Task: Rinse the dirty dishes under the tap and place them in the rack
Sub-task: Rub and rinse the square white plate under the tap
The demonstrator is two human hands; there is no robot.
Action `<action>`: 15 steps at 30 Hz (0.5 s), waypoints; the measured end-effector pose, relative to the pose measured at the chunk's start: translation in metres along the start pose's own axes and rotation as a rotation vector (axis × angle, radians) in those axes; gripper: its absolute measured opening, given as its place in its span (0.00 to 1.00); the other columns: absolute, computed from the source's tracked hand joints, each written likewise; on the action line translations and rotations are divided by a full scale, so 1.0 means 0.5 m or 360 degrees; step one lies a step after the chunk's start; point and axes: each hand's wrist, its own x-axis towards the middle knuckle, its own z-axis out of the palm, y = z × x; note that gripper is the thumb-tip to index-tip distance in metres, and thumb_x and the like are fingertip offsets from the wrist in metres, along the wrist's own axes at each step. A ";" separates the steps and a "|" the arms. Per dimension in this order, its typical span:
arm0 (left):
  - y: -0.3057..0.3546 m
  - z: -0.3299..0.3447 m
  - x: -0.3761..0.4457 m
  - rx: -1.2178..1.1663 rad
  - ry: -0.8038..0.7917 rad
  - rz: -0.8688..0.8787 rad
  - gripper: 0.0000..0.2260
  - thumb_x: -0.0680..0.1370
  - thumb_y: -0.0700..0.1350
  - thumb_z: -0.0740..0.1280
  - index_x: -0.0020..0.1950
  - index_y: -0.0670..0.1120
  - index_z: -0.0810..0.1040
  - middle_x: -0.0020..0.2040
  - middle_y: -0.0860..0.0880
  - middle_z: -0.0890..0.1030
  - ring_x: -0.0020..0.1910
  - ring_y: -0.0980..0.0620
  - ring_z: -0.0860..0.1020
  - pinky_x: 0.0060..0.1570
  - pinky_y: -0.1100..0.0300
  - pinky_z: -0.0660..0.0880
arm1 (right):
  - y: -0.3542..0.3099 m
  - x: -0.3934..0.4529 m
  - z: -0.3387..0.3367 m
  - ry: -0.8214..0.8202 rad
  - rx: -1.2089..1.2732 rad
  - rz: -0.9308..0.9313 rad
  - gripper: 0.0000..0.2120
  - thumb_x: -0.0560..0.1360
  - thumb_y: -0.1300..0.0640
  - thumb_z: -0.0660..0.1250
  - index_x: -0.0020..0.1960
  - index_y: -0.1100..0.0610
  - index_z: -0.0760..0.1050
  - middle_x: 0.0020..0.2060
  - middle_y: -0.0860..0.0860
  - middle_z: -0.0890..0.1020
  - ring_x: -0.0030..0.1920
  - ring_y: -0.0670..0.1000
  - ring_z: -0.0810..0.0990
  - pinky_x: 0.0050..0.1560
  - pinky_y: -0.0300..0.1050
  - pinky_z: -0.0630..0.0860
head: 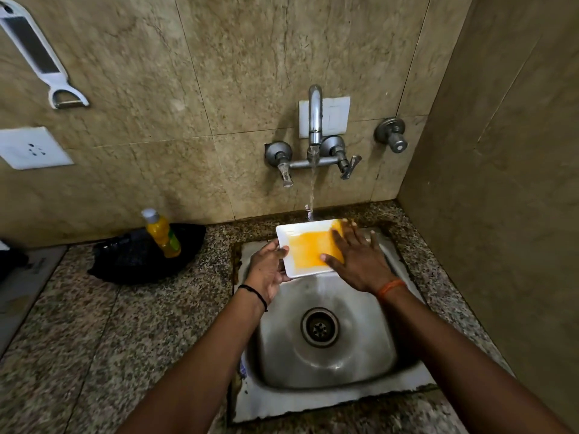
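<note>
A white rectangular plate [308, 233] smeared with yellow-orange residue is held over the steel sink [326, 355], its far edge under the water running from the wall tap [314, 120]. My left hand [268, 267] grips the plate's left edge, thumb on top. My right hand [357, 261] lies flat on the plate's right side, fingers straight and spread over the yellow residue. No rack is in view.
A yellow liquid bottle [161, 233] stands in a black pan [147, 255] on the granite counter [94, 339] to the left of the sink. A peeler [37, 54] hangs on the wall, above a socket [33, 147]. A side wall closes in on the right.
</note>
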 end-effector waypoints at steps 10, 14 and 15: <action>0.048 0.021 0.012 -0.0160 0.0014 0.0086 0.16 0.81 0.36 0.58 0.68 0.46 0.72 0.59 0.43 0.78 0.47 0.47 0.79 0.51 0.46 0.76 | -0.016 0.045 -0.012 0.0034 0.2328 0.0673 0.21 0.81 0.60 0.58 0.74 0.59 0.63 0.61 0.60 0.77 0.52 0.59 0.80 0.48 0.54 0.82; 0.066 0.034 0.008 -0.0075 -0.0007 0.0232 0.19 0.80 0.37 0.61 0.70 0.48 0.71 0.63 0.46 0.79 0.52 0.46 0.79 0.45 0.52 0.77 | -0.033 0.049 -0.012 -0.0069 0.2807 0.0840 0.16 0.83 0.62 0.54 0.68 0.66 0.67 0.50 0.61 0.80 0.43 0.57 0.81 0.35 0.46 0.83; 0.069 0.035 0.007 -0.0039 -0.0016 0.0267 0.20 0.80 0.36 0.61 0.71 0.49 0.70 0.63 0.47 0.78 0.53 0.46 0.78 0.46 0.52 0.76 | -0.034 0.053 -0.007 -0.0080 0.2866 0.0889 0.16 0.83 0.61 0.54 0.68 0.66 0.67 0.49 0.61 0.80 0.44 0.57 0.81 0.34 0.46 0.83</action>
